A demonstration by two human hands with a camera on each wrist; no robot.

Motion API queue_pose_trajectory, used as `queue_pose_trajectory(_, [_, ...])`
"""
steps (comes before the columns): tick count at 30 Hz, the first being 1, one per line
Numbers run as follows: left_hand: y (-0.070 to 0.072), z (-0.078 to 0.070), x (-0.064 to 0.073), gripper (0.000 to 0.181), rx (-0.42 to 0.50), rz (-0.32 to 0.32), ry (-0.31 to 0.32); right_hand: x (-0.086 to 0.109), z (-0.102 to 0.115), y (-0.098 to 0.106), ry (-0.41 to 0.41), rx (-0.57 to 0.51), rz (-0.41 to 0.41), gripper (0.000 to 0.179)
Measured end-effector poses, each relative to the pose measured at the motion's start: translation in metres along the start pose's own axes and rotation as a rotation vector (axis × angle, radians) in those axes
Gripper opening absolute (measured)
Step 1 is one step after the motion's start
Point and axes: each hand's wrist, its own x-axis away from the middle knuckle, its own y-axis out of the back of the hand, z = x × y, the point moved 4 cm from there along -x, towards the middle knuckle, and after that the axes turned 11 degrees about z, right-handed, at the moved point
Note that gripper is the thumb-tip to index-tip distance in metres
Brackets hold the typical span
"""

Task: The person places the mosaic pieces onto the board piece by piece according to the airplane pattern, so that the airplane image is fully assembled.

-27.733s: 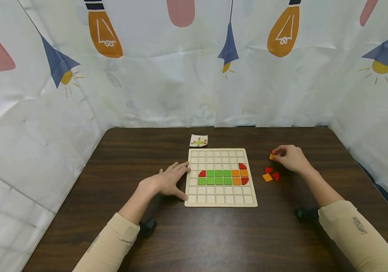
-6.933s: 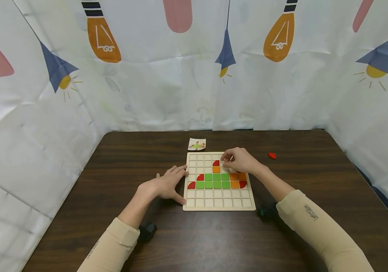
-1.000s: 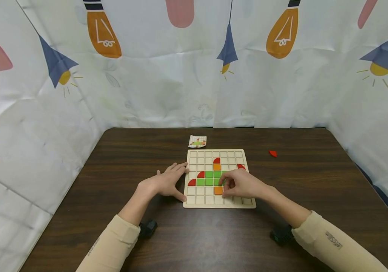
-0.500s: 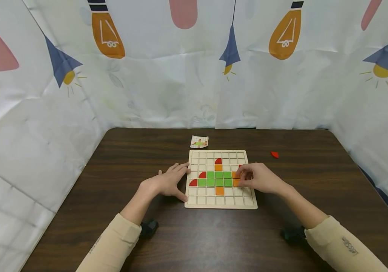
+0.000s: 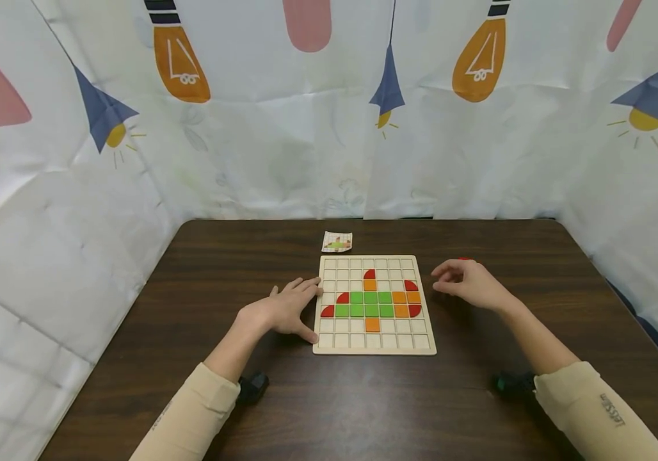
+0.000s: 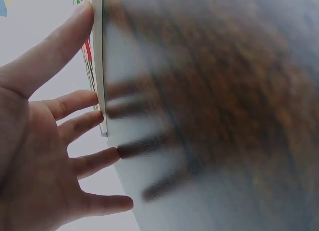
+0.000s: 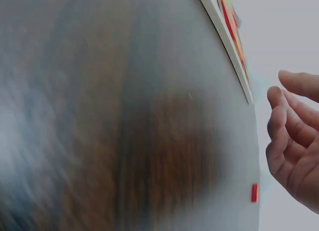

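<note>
A pale wooden grid board (image 5: 346, 342) lies mid-table, bearing green squares (image 5: 370, 298), orange squares and red quarter-circle tiles; one orange square (image 5: 372, 325) sits below the green rows. My left hand (image 5: 283, 310) is spread at the board's left edge, thumb and fingertips touching it; the left wrist view shows the thumb (image 6: 60, 51) against the rim. To the right of the board, my right hand (image 5: 473, 283) hovers with loosely bent fingers and nothing between them. A loose red tile (image 5: 465, 259) lies just beyond it, mostly hidden by the hand, and shows as a red block (image 7: 254, 192) in the right wrist view.
Behind the board lies a small picture card (image 5: 337, 242) with a coloured pattern on a grid. The dark wooden table (image 5: 352, 410) ends at a patterned white curtain (image 5: 283, 153) at the back and sides.
Over the last second my right hand has left the lone orange square and moved right, off the board. Since the earliest frame, several loose tiles have gone onto the board. The left hand stays put.
</note>
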Motion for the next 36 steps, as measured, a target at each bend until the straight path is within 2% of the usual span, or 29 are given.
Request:
queue_pose_trajectory(3, [-0.001, 0.001, 0.0, 0.092, -0.007, 0.001, 0.001, 0.002, -0.008, 0.007, -0.037, -0.043, -0.004, 0.033])
queue_pose_trajectory(11, [-0.001, 0.002, -0.001, 0.094, 0.006, 0.013, -0.024, 0.007, -0.027, 0.026, -0.151, -0.06, -0.072, 0.037])
queue_pose_trajectory(19, [-0.001, 0.002, -0.001, 0.098, -0.001, 0.007, -0.018, 0.009, -0.044, 0.04, -0.225, -0.018, -0.14, 0.039])
queue_pose_trajectory(23, [-0.002, 0.001, -0.002, 0.097, 0.004, 0.004, -0.017, 0.008, -0.052, 0.045, -0.271, -0.018, -0.149, 0.045])
queue_pose_trajectory(29, [-0.003, 0.001, -0.003, 0.097, 0.002, 0.003, -0.029, 0.003, -0.059, 0.048, -0.28, 0.031, -0.124, 0.047])
queue_pose_trajectory(36, [-0.003, 0.001, -0.005, 0.098, 0.004, 0.013, -0.027, -0.003, -0.059, 0.045, -0.258, 0.124, -0.158, 0.033])
